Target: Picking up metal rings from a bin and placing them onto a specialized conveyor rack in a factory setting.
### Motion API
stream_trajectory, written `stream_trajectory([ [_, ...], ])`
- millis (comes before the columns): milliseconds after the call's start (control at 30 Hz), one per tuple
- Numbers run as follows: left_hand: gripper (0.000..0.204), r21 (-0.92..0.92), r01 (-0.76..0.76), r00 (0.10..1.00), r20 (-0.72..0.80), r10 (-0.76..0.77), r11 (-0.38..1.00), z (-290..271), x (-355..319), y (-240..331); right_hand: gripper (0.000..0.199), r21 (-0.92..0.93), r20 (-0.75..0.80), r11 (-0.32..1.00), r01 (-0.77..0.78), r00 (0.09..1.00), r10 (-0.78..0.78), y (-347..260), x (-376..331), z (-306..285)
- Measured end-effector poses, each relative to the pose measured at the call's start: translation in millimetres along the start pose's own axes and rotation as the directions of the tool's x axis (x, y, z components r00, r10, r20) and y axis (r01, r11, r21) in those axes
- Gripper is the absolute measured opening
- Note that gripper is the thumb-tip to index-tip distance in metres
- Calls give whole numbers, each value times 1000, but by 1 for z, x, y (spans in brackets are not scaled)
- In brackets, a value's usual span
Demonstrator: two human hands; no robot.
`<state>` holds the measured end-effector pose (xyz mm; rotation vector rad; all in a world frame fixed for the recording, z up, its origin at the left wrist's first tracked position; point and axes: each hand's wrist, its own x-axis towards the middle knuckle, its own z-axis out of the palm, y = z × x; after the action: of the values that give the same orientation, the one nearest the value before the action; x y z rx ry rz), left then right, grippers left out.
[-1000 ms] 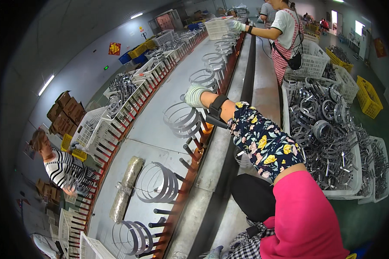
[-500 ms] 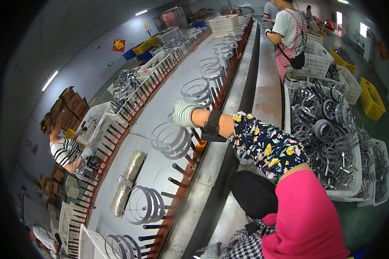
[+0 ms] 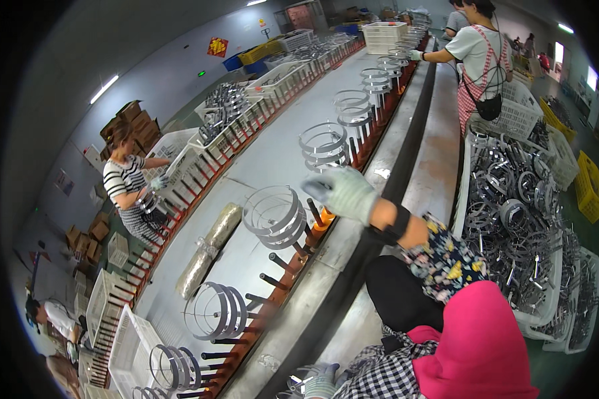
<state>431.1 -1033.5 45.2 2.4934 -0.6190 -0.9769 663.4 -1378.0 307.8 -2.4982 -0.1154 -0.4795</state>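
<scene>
My right hand (image 3: 343,194), in a pale striped glove with grey fingertips, hovers over the near edge of the long grey table (image 3: 219,193). Its fingers are stretched out to the left, and nothing shows in them. Just left of it, a stack of grey metal rings (image 3: 275,219) hangs on black-tipped pegs (image 3: 283,263); one peg beside the hand has an orange collar (image 3: 326,217). Low in the view, my gloved left hand (image 3: 321,384) is closed around a shiny metal ring (image 3: 301,380), partly cut off by the lower edge.
A wrapped clear-plastic roll (image 3: 209,251) lies on the table. More ring stacks (image 3: 216,311) line the peg rail. To the right stands a white crate (image 3: 546,292) heaped with metal rings. Co-workers stand across the table (image 3: 130,189) and farther along my side (image 3: 479,63).
My right hand has drawn back from beside the ring stack, and its fingers now extend. More of my left hand and its ring shows. The whole view has shifted.
</scene>
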Motion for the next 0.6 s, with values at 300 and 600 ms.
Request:
stream_trajectory([
  [300, 55, 90, 81, 994, 63, -87, 993, -26, 0, 27, 23, 60, -345, 992, 113, 935, -85, 40, -34, 4],
  [600, 49, -155, 479, 866, 241, -437, 864, -51, -3, 54, 23, -221, -267, 937, 271, 907, -325, 36, 36, 2],
])
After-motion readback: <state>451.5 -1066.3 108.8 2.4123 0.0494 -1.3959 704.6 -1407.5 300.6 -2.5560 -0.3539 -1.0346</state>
